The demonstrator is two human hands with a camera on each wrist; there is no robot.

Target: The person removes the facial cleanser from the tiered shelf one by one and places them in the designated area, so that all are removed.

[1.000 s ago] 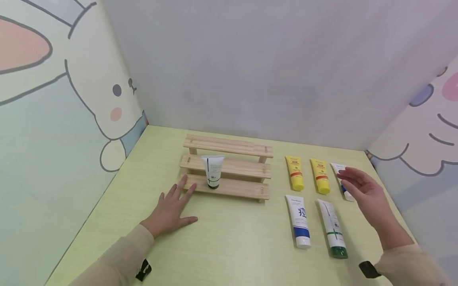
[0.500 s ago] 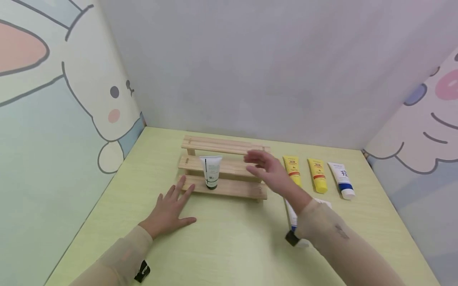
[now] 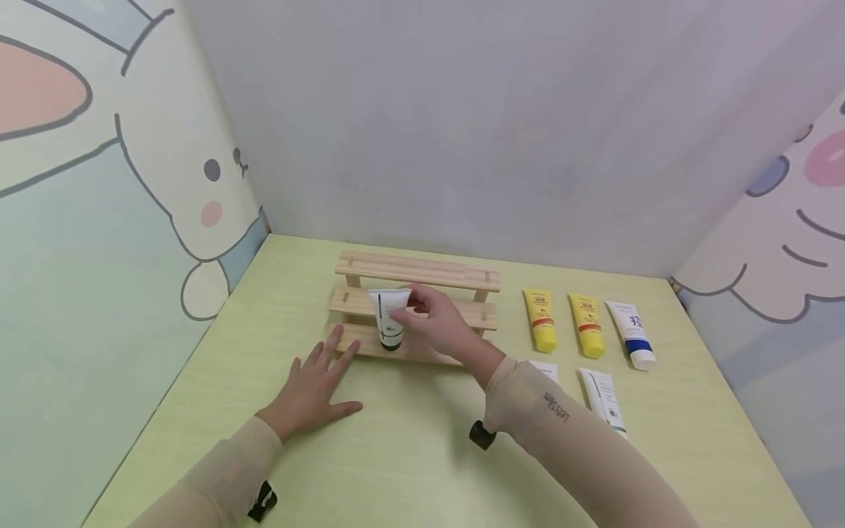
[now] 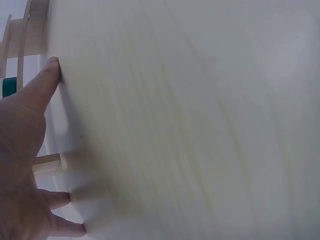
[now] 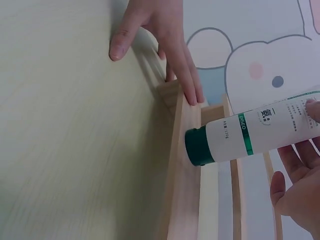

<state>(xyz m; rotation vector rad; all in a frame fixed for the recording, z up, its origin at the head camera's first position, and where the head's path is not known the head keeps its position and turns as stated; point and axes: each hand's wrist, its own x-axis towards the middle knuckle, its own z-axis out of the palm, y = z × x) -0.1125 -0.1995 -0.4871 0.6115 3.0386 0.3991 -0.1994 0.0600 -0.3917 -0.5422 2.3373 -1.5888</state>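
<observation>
A white squeeze tube with a green cap stands cap-down on the lowest step of a three-tier wooden rack. My right hand pinches its upper part from the right, thumb in front and fingers behind. In the right wrist view the tube shows its green band and green cap, which rests on the step. My left hand is spread out, with fingertips at the left end of the lowest step and the thumb out over the table. In the left wrist view that hand fills the left edge.
To the right of the rack lie two yellow tubes and a white tube with a blue band. Nearer, another white tube and one more are partly hidden by the right sleeve. A grey wall rises behind the table.
My right hand has moved left from above the tubes on the right to the standing tube and taken hold of its upper part. The left hand has stayed on the rack.
</observation>
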